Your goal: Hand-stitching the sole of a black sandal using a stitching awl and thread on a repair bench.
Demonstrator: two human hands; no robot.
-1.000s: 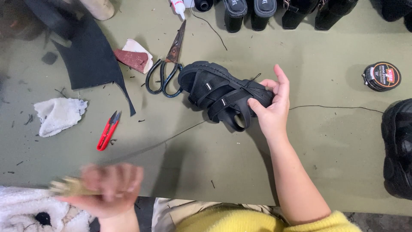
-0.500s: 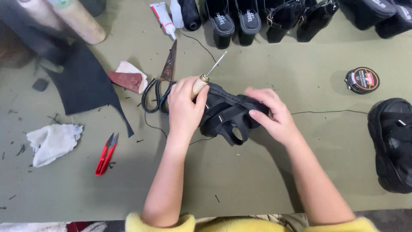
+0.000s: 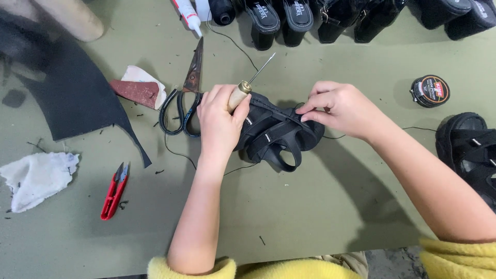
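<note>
left hand [image 3: 219,116] fisted on awl [image 3: 243,92], tip pointing away-right | right hand [image 3: 343,108] pinches sandal [image 3: 279,132] edge | sandal between hands

Fuzzy yellow sleeves pushed up; bare forearms, hands [image 3: 219,116].

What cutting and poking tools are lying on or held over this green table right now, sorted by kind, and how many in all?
Large scissors: 1, lying beside the left hand
Red thread snips: 1, lying apart near the white cloth
Wooden-handled awl: 1, gripped in the left hand against the black sandal, which the right hand pinches
Total: 3
</note>
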